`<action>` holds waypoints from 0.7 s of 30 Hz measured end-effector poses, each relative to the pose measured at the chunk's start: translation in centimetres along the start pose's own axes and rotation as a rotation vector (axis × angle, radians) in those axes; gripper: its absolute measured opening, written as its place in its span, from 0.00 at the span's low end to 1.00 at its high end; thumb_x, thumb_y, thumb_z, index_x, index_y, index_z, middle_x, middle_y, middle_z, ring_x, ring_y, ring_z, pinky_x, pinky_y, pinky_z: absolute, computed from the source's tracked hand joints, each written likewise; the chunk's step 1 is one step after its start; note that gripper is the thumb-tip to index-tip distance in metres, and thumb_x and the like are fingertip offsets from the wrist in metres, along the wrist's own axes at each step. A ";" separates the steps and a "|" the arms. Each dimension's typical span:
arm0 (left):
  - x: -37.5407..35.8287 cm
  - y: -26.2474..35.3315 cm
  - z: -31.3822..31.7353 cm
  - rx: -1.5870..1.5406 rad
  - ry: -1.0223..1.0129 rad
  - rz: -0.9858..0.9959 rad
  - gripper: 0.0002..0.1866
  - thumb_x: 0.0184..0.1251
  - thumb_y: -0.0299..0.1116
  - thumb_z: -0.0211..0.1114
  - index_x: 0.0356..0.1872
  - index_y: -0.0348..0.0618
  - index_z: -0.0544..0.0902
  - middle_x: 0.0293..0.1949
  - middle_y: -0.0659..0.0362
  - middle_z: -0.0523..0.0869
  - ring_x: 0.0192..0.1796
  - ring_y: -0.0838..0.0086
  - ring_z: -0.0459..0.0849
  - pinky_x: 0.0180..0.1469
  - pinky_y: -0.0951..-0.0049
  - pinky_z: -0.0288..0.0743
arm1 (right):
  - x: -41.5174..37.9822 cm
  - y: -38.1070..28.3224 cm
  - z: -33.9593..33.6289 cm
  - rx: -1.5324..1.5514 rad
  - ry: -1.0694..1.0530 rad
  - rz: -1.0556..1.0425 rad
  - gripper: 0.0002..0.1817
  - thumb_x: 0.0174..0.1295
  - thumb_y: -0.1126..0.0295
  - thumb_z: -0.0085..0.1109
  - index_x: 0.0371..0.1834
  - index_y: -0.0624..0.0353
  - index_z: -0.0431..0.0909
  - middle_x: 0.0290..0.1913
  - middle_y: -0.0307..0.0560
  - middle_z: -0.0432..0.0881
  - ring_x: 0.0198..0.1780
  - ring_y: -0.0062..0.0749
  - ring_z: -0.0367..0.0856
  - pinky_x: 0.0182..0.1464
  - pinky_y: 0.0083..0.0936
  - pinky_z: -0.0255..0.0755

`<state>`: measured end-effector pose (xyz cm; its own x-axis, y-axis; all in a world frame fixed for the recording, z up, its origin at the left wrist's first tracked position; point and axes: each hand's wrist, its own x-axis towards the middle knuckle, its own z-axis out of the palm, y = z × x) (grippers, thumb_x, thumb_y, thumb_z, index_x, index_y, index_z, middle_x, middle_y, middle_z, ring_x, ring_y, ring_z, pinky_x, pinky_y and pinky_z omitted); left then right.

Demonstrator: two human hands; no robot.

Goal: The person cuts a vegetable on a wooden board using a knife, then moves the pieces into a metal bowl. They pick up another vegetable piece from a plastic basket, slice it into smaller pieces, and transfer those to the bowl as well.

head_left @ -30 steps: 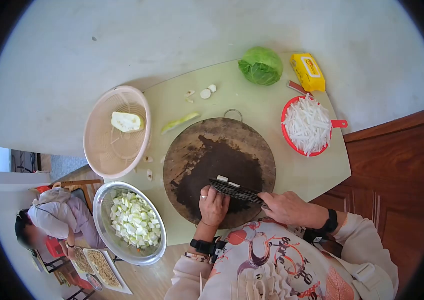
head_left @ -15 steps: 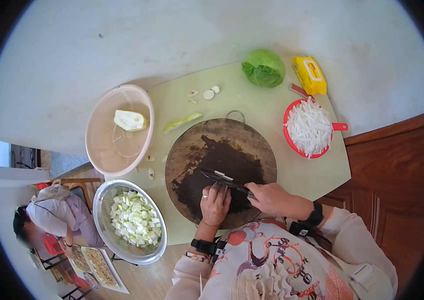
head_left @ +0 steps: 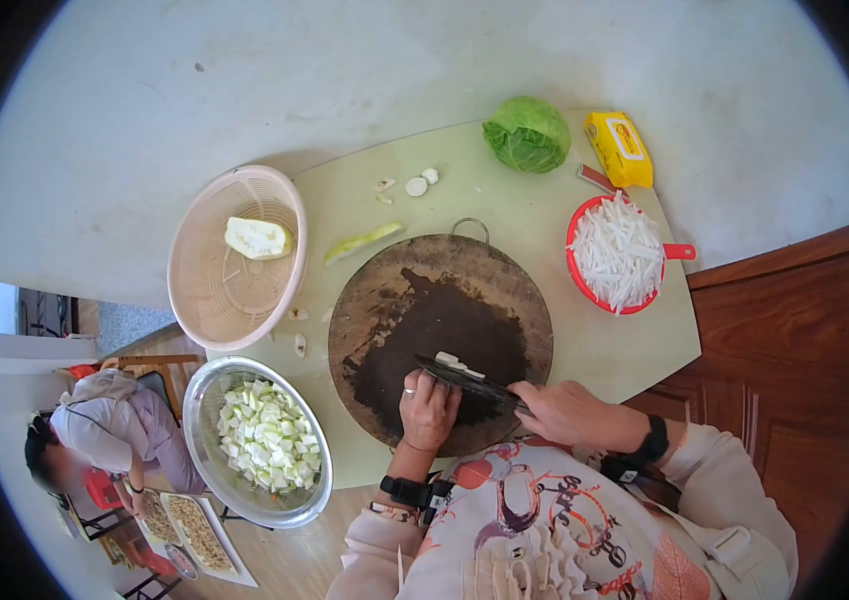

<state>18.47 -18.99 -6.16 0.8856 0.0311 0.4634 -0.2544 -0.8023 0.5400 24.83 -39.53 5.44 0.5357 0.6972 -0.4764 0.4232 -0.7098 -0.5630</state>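
Observation:
A round dark wooden chopping board [head_left: 425, 310] lies on the pale green table. My right hand [head_left: 565, 412] grips the handle of a dark cleaver [head_left: 467, 379], whose blade lies nearly flat over the board's near edge with a few white vegetable pieces [head_left: 453, 362] on it. My left hand [head_left: 429, 410], with a ring on one finger, rests curled on the board right beside the blade, fingertips at its edge.
A steel bowl [head_left: 207, 392] of diced white vegetable stands at the near left. A pink basket [head_left: 207, 290] holds a pale chunk [head_left: 257, 238]. A red strainer [head_left: 574, 250] of white strips, a cabbage [head_left: 527, 133] and a yellow pack [head_left: 619, 148] stand far right. A person [head_left: 105, 436] sits below left.
The cleaver was swept across the board toward the middle, then drawn back toward me. White pieces stay on the blade. My left hand barely moved.

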 end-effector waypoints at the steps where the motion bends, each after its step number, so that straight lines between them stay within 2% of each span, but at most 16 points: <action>1: 0.0 0.1 0.0 0.005 0.006 -0.002 0.15 0.37 0.20 0.70 0.33 0.37 0.82 0.38 0.51 0.79 0.41 0.55 0.77 0.41 0.63 0.75 | 0.8 0.0 0.5 0.003 0.017 -0.008 0.13 0.62 0.67 0.52 0.43 0.65 0.66 0.24 0.58 0.80 0.28 0.54 0.82 0.30 0.45 0.75; 3: -0.2 -0.1 0.1 0.014 -0.006 -0.004 0.15 0.38 0.21 0.70 0.33 0.36 0.82 0.38 0.51 0.79 0.40 0.55 0.77 0.41 0.63 0.75 | 2.0 0.3 1.6 0.005 0.035 -0.020 0.12 0.62 0.67 0.52 0.41 0.64 0.66 0.24 0.58 0.80 0.28 0.54 0.82 0.29 0.45 0.75; 5: -0.3 -0.1 -0.1 0.024 -0.019 -0.001 0.14 0.39 0.21 0.70 0.33 0.36 0.82 0.38 0.51 0.79 0.40 0.55 0.77 0.41 0.63 0.75 | 2.6 0.7 2.8 -0.046 0.131 -0.071 0.20 0.63 0.64 0.54 0.53 0.64 0.68 0.25 0.58 0.81 0.28 0.54 0.82 0.28 0.44 0.75; 7: -0.3 0.3 -0.5 0.063 -0.020 -0.002 0.12 0.45 0.21 0.70 0.35 0.34 0.82 0.40 0.51 0.79 0.42 0.57 0.78 0.43 0.65 0.76 | 2.9 0.9 2.6 -0.032 0.129 -0.062 0.20 0.63 0.63 0.54 0.53 0.64 0.68 0.25 0.59 0.81 0.28 0.54 0.82 0.29 0.44 0.75; 9: -0.1 0.7 -0.7 0.049 0.001 0.002 0.12 0.46 0.21 0.70 0.36 0.34 0.82 0.41 0.51 0.80 0.42 0.57 0.79 0.43 0.66 0.76 | 2.8 1.0 2.3 -0.015 0.125 -0.052 0.20 0.63 0.63 0.54 0.53 0.64 0.68 0.26 0.59 0.81 0.29 0.54 0.82 0.29 0.45 0.75; 11: 0.0 0.7 -0.8 0.040 0.025 0.002 0.13 0.47 0.21 0.70 0.36 0.34 0.82 0.41 0.51 0.80 0.43 0.57 0.79 0.43 0.66 0.76 | 2.2 0.7 1.4 0.070 0.156 -0.050 0.15 0.62 0.66 0.54 0.46 0.64 0.68 0.24 0.59 0.80 0.27 0.55 0.82 0.30 0.46 0.75; 14: -0.1 0.8 -0.7 0.025 0.007 -0.018 0.13 0.47 0.20 0.70 0.37 0.34 0.82 0.42 0.51 0.80 0.43 0.58 0.79 0.43 0.66 0.76 | 0.6 0.4 0.5 0.049 0.151 -0.034 0.17 0.63 0.64 0.54 0.49 0.64 0.68 0.25 0.59 0.80 0.27 0.55 0.82 0.30 0.46 0.75; 17: -0.5 0.5 -0.7 0.034 0.016 -0.012 0.13 0.46 0.20 0.70 0.36 0.34 0.82 0.42 0.51 0.80 0.43 0.57 0.79 0.43 0.66 0.76 | -0.8 0.4 0.1 0.006 0.048 -0.028 0.18 0.63 0.64 0.54 0.50 0.65 0.68 0.25 0.60 0.81 0.27 0.55 0.82 0.30 0.46 0.75; 21: -0.7 0.4 -0.7 0.020 -0.031 -0.020 0.13 0.44 0.20 0.70 0.35 0.33 0.82 0.42 0.51 0.79 0.45 0.57 0.78 0.43 0.66 0.76 | -1.5 0.6 0.3 -0.009 0.026 -0.019 0.18 0.63 0.64 0.54 0.50 0.65 0.68 0.24 0.60 0.80 0.27 0.55 0.82 0.29 0.46 0.75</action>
<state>17.49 -18.87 -5.73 0.9022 0.0285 0.4303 -0.2293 -0.8134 0.5346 24.07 -41.00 5.62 0.5460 0.7078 -0.4482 0.4398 -0.6975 -0.5657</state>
